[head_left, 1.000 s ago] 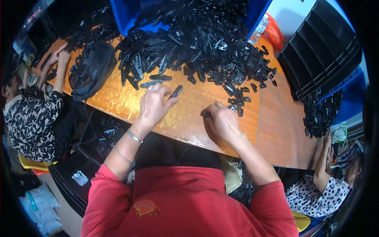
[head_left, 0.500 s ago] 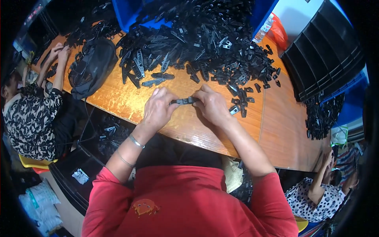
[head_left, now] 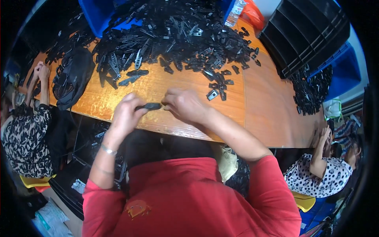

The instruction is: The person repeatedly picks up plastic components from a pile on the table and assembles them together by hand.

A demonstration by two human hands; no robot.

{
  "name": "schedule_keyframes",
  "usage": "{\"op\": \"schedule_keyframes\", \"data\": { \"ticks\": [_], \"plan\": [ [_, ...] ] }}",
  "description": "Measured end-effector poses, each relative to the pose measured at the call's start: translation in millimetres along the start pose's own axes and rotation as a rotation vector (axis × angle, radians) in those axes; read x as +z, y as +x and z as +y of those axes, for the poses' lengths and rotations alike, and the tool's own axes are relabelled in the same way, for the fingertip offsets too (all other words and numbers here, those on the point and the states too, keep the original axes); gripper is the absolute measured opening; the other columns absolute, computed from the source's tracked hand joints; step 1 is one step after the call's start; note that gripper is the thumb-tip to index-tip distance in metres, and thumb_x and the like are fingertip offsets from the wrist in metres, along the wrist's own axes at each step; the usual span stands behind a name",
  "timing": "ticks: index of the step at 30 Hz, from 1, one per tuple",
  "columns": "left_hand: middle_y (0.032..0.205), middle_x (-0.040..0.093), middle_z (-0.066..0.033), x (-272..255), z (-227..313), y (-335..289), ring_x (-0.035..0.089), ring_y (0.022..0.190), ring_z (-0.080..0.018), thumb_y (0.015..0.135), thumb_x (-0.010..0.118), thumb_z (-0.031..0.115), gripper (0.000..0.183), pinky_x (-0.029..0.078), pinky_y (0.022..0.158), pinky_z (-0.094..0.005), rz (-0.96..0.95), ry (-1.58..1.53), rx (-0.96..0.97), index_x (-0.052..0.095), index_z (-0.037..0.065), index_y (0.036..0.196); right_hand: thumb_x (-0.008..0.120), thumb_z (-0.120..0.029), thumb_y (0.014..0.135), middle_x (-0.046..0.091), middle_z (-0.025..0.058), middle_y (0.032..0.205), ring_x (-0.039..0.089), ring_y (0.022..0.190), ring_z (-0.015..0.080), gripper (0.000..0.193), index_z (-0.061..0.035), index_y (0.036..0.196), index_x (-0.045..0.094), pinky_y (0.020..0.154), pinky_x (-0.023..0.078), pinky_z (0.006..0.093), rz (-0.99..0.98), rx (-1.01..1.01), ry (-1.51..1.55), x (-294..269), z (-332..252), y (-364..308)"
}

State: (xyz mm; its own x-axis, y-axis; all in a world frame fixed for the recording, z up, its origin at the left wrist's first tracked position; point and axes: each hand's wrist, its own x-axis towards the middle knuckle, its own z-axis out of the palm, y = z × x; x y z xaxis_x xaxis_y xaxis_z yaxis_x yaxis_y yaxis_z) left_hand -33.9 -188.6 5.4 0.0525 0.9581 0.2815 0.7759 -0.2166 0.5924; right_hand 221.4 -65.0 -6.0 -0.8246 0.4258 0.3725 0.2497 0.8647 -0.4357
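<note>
A dark, narrow black plastic part is held just above the near edge of the wooden table. My left hand, somewhat blurred, pinches its left end between thumb and fingers. At the other end my right hand is closed, its bent fingertips up against the part; how much of that end they cover is hard to see. Beyond both hands lies a large heap of black plastic parts, with a few loose clip-like pieces to the right.
Blue bins stand behind the heap. A black bag lies at the left, stacked black trays at the right. A bottle and red plastic bag are at the back. Co-workers sit on both sides, one in a patterned shirt.
Both hands and the part have shifted left in view, and the part is tilted differently. My right fingers have slid toward its end. The whole scene has moved left and up with the head.
</note>
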Motion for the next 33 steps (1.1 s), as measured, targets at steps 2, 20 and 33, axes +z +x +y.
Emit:
{"op": "schedule_keyframes", "data": {
  "ticks": [2,20,33],
  "plan": [
    [0.098,0.070,-0.0126,-53.3,-1.6,-28.4,0.070,0.094,-0.0305,0.087,0.086,0.002,0.021,0.056,0.086,-0.0406,-0.201,0.004,-0.204,0.079,-0.002,0.107,0.084,-0.015,0.095,0.074,0.0114,0.099,0.076,0.089,0.0374,0.015,-0.0067,0.106,0.081,0.074,0.061,0.0473,0.046,0.090,0.010,-30.9,-9.5,-26.2],
    [0.109,0.072,-0.0153,-32.3,-25.5,19.5,0.072,0.108,-0.0373,0.094,0.082,0.008,0.022,0.059,0.092,-0.0466,0.266,0.296,-0.107,0.079,0.003,0.115,0.089,-0.011,0.088,0.076,0.0211,0.113,0.076,0.095,0.0441,0.037,-0.0085,0.123,0.077,0.082,0.062,0.0515,0.126,0.443,-0.250,-56.8,24.6,-58.1],
    [0.112,0.073,-0.0164,-20.8,-42.7,54.8,0.068,0.110,-0.0389,0.089,0.086,0.009,0.030,0.056,0.098,-0.0480,0.132,0.480,-0.117,0.077,0.003,0.118,0.089,0.008,0.080,0.073,0.0209,0.107,0.073,0.098,0.0408,0.036,0.0017,0.111,0.071,0.086,0.060,0.0471,0.068,0.570,-0.022,-77.4,41.7,-62.5]
  ]
}}
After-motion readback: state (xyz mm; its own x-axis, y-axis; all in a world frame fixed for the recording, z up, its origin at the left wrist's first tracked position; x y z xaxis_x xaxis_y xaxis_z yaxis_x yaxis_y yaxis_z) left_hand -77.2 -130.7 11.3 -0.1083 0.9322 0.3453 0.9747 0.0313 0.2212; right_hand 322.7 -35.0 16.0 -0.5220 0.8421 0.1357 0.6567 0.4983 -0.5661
